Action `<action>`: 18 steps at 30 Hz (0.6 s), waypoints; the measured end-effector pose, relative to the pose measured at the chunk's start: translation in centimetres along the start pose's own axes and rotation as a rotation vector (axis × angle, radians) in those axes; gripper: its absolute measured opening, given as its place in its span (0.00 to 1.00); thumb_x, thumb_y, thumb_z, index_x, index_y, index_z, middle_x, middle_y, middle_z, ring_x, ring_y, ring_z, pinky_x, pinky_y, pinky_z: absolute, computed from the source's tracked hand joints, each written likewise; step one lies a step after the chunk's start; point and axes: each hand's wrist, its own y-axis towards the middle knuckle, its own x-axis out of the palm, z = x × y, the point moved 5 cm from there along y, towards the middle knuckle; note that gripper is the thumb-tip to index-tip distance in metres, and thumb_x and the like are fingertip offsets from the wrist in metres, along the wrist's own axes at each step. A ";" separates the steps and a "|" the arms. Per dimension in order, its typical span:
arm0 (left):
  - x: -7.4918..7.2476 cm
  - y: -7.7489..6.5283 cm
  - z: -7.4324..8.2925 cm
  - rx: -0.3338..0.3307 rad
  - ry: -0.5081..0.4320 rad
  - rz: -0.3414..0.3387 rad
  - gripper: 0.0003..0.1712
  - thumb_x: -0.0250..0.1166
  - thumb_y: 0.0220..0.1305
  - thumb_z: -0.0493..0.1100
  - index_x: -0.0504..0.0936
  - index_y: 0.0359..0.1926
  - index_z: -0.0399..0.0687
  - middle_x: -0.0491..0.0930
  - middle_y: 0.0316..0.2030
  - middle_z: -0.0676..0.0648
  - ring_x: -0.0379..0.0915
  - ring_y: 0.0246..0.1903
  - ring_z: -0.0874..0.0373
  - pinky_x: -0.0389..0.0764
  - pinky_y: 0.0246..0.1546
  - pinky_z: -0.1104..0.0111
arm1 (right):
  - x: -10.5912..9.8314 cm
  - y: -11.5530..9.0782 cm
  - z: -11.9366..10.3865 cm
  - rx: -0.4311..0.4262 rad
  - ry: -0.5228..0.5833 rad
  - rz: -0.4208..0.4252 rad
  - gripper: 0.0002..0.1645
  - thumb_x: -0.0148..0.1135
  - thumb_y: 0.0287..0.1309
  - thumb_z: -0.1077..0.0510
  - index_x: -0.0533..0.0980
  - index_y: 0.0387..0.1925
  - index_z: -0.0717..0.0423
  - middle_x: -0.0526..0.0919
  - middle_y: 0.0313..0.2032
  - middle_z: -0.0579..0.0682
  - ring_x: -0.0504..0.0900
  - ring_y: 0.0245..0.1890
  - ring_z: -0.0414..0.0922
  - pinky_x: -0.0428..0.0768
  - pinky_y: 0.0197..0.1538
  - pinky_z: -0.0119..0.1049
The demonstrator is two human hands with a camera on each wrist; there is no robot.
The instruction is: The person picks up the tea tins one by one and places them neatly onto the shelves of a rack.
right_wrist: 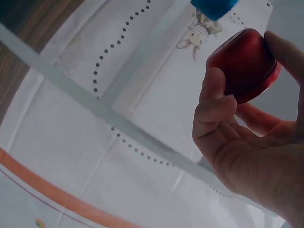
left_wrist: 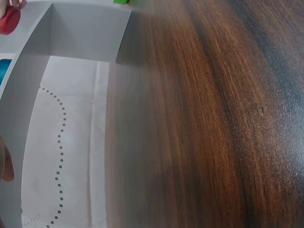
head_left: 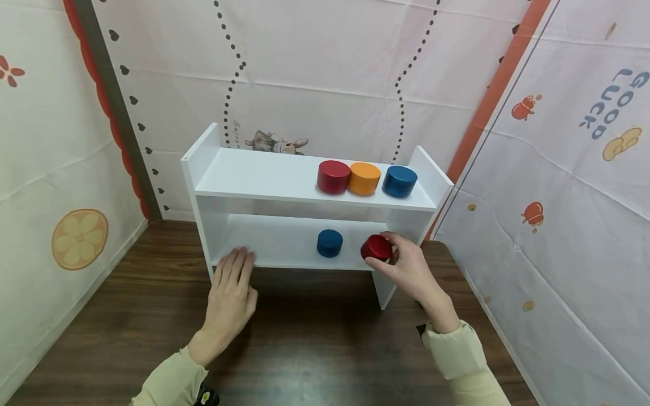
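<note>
My right hand [head_left: 410, 269] pinches a dark red round tin [head_left: 377, 247] between thumb and fingers, at the right end of the lower board of a white two-tier shelf [head_left: 264, 173]. The right wrist view shows this red tin [right_wrist: 247, 66] tilted in the fingers, with a blue tin [right_wrist: 213, 5] beyond it. To its left on the lower board stands a blue round tin [head_left: 329, 243]. My left hand [head_left: 229, 301] lies with straight fingers on the front edge of that board, at its left end. Only a sliver of the left hand [left_wrist: 5, 164] shows in the left wrist view.
On the upper board, a red tin [head_left: 333, 177] and an orange tin [head_left: 364, 179] stand side by side, with a blue tin [head_left: 399, 181] to their right. The shelf's side panels rise above both boards. It stands on a dark wooden table [head_left: 304, 349], with printed cloth [head_left: 325, 67] behind.
</note>
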 end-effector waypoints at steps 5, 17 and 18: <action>0.0 0.0 0.0 -0.001 -0.002 -0.005 0.34 0.35 0.58 0.39 0.70 0.63 0.32 0.70 0.63 0.33 0.64 0.64 0.37 0.61 0.67 0.47 | 1.1 1.2 -0.3 0.007 -0.026 0.011 0.37 0.71 0.50 0.49 0.70 0.60 0.58 0.80 0.50 0.58 0.77 0.40 0.51 0.84 0.40 0.38; 0.1 0.0 0.0 0.005 -0.004 -0.003 0.34 0.39 0.55 0.36 0.70 0.63 0.31 0.70 0.63 0.33 0.64 0.64 0.37 0.61 0.67 0.47 | 3.9 3.3 0.0 0.068 -0.088 -0.018 0.40 0.70 0.50 0.47 0.68 0.63 0.56 0.77 0.56 0.58 0.77 0.53 0.54 0.83 0.52 0.49; 0.0 0.0 0.0 0.004 -0.002 -0.005 0.34 0.39 0.55 0.36 0.70 0.63 0.31 0.70 0.63 0.33 0.64 0.64 0.37 0.61 0.67 0.47 | 4.1 3.3 0.0 0.075 -0.094 -0.023 0.40 0.70 0.50 0.47 0.68 0.63 0.56 0.77 0.56 0.58 0.77 0.53 0.54 0.82 0.53 0.49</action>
